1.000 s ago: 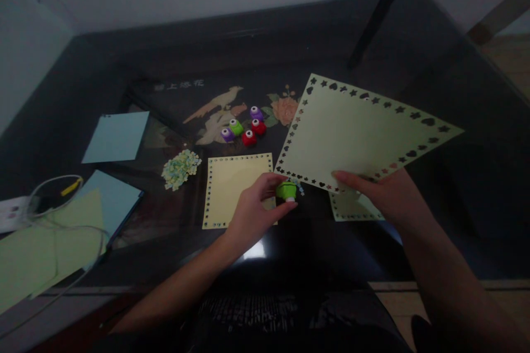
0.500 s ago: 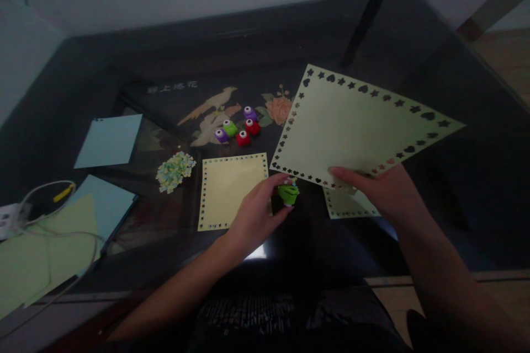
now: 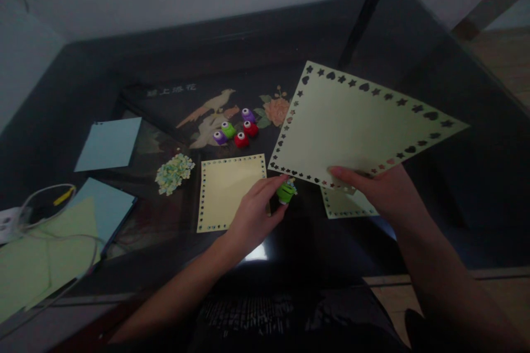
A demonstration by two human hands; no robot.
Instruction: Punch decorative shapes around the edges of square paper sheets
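Note:
My left hand [image 3: 259, 204] is closed on a small green craft punch [image 3: 285, 192], held between thumb and fingertips. Small paper bits show behind the punch. In my right hand [image 3: 383, 193] is a pale green paper sheet [image 3: 348, 127], gripped at its near edge with the thumb on top. Hearts, stars and flower shapes are cut through along the sheet's borders. Its lower left corner hangs just above the punch; whether they touch I cannot tell. Below my left hand lies a yellow sheet [image 3: 227, 187] with a punched border. Another punched sheet [image 3: 348, 207] lies partly hidden under the held one.
Several purple, green and red craft punches [image 3: 241, 140] stand grouped mid-table. A heap of paper cut-outs [image 3: 174, 173] lies left of the yellow sheet. Blue sheets [image 3: 110, 144], plain green sheets [image 3: 45, 265] and a white cable [image 3: 89, 236] are on the left. A dark pole [image 3: 368, 11] rises behind.
Both hands keep their holds on the punch and the sheet. The view has shifted slightly; the punch is a touch further left and higher in the picture.

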